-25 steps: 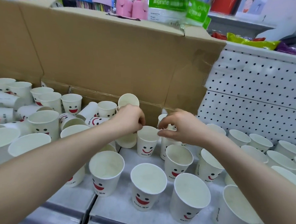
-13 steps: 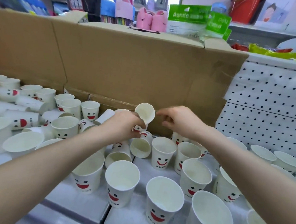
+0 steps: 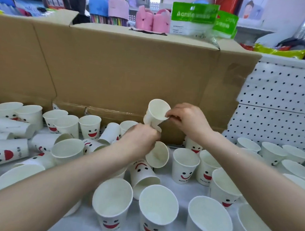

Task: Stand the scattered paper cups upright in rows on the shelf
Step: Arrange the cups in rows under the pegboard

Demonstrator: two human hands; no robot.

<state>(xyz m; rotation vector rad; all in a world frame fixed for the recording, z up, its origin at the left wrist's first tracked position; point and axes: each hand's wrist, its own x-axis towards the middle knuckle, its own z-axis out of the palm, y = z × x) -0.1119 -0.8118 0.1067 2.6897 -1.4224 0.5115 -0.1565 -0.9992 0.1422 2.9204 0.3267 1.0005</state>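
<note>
White paper cups with red smiley faces cover the white shelf (image 3: pixel 172 190). Several stand upright in rows at the front and right, such as one cup (image 3: pixel 185 165). Others lie tipped over on the left, like a fallen cup (image 3: pixel 8 153), and one lies upside down near the middle (image 3: pixel 143 175). My left hand (image 3: pixel 139 141) grips the base of a raised, tilted cup (image 3: pixel 156 112), whose mouth faces me. My right hand (image 3: pixel 187 119) pinches that cup's rim. Another cup (image 3: pixel 157 154) lies on its side just under my left hand.
A tall cardboard box (image 3: pixel 124 69) stands along the back of the shelf. To its right is a white pegboard panel (image 3: pixel 275 107). Pink and blue bags and green packets (image 3: pixel 194 18) sit behind the box.
Both hands have risen with the tilted cup. My right hand moved onto its rim, and the view shifted left and down.
</note>
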